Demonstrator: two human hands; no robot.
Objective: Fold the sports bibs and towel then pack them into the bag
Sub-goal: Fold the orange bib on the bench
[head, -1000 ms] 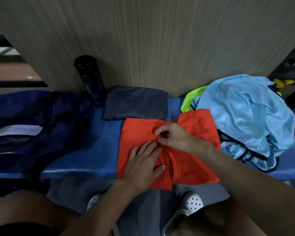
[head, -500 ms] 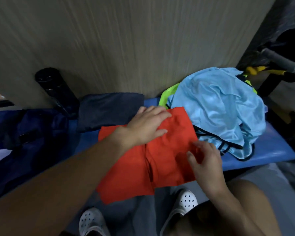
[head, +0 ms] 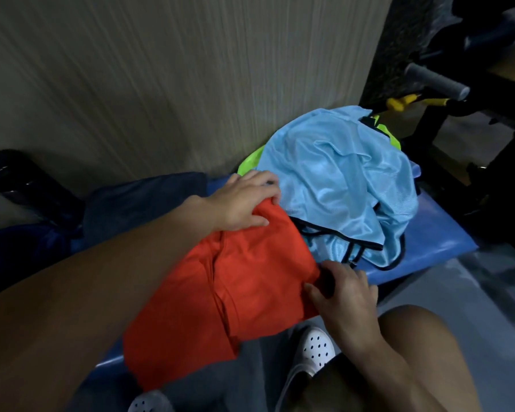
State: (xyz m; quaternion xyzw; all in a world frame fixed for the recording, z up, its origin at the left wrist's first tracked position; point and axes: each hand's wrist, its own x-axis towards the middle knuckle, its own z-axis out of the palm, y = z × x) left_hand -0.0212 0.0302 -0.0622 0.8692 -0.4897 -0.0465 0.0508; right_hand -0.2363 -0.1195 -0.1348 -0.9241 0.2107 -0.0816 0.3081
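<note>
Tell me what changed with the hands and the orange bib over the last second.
Both hands left the middle of the orange bib. The left hand reached to its far right corner and grips it; the right hand dropped to the near right edge and holds it. The bib stays on the blue bench, the light blue bib beside it.

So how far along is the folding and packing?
Done: a dark cloth lies folded at the back of the bench, probably the towel. In hand: the orange bib, partly folded, with the left hand gripping its far corner and the right hand pinching its near edge. Left: the light blue bib and the green bib under it lie crumpled. Nothing shows going into the navy bag.
</note>
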